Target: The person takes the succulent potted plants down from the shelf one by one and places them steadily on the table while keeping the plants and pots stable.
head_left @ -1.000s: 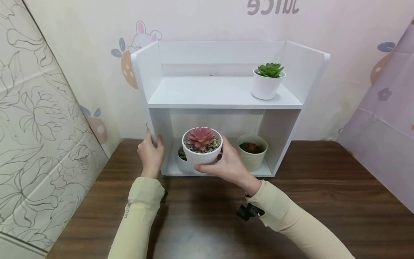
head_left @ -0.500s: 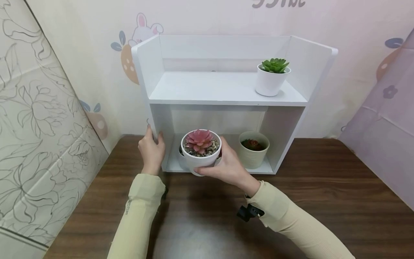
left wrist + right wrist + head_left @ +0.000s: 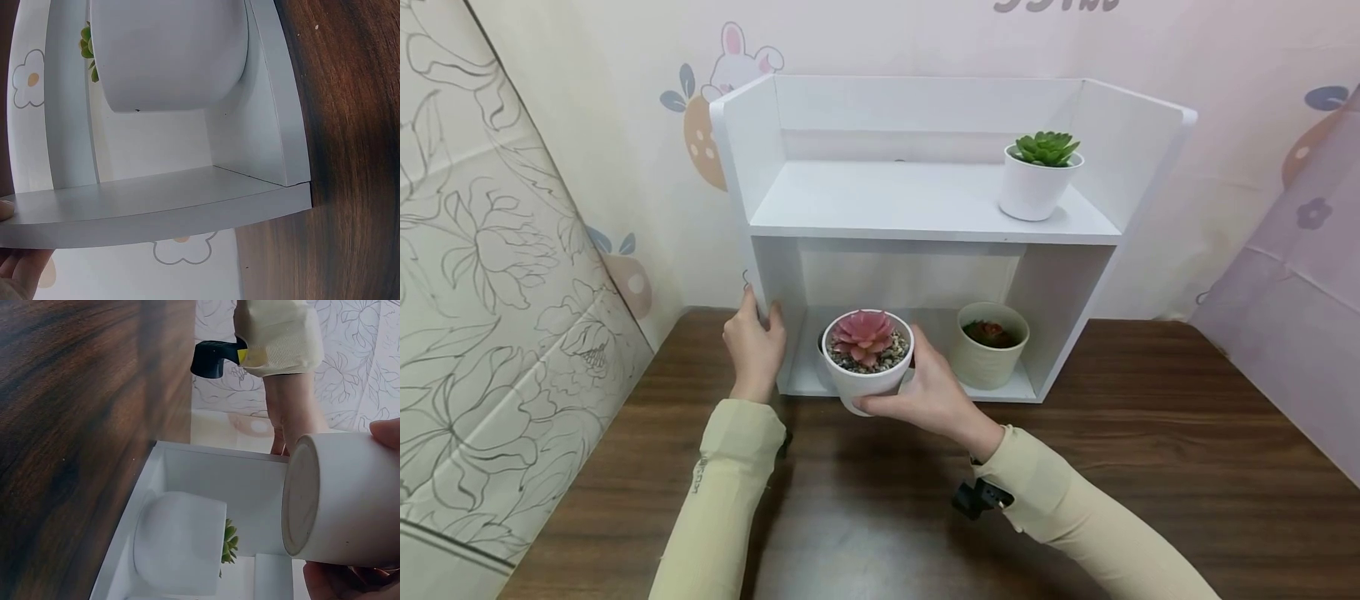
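My right hand [image 3: 936,387] grips a white pot [image 3: 863,385] by its right side, thumb at the front. A pink succulent [image 3: 863,335] sits in it among small pebbles. The pot is held off the table, in front of the lower compartment of a white two-tier shelf [image 3: 880,196]; its underside shows in the right wrist view. With thumb inside and fingers outside, my left hand [image 3: 754,346] holds the shelf's left side panel [image 3: 156,215]. Mostly hidden behind the held pot, another white pot [image 3: 181,544] with green leaves [image 3: 230,540] stands in the lower compartment.
A green succulent in a white pot [image 3: 1033,190] stands at the right of the upper tier. Below it, a cream pot [image 3: 988,362] with a reddish plant occupies the lower right. The shelf stands on a dark wooden table [image 3: 880,500] against a patterned wall [image 3: 925,37].
The potted pink succulent in my right hand has come down and slightly forward, away from the shelf. My left hand keeps its place on the side panel. The head view has tilted slightly.
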### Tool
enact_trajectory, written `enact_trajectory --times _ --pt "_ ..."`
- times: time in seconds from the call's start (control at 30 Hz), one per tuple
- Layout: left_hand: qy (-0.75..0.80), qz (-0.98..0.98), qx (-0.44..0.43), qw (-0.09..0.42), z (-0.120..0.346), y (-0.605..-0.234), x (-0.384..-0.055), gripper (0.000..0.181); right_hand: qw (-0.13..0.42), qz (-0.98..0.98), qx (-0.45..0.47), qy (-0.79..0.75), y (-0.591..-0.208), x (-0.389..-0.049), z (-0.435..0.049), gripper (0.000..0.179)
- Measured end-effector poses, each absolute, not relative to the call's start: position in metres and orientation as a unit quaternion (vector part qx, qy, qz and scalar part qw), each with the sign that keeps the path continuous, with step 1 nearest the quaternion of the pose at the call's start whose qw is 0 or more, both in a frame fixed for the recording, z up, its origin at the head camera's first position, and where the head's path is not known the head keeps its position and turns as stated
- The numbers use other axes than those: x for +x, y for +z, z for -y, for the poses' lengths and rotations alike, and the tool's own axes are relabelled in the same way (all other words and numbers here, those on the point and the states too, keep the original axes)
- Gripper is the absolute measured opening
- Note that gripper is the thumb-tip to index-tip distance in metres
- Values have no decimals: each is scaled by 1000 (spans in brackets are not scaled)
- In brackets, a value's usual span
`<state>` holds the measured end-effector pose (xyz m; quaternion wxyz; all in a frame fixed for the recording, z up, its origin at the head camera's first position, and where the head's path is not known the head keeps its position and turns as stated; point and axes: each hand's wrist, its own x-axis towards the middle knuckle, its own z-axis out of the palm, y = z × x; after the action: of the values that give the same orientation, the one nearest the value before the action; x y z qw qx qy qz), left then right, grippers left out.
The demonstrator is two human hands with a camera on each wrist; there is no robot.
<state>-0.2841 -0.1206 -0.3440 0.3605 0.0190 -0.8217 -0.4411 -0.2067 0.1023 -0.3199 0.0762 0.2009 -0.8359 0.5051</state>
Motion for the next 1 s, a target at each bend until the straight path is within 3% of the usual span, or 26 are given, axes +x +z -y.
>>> enact_trajectory --times 1.0 --pt "-446 819 13 361 121 -344 -284 31 62 841 218 491 -340 -202 -104 91"
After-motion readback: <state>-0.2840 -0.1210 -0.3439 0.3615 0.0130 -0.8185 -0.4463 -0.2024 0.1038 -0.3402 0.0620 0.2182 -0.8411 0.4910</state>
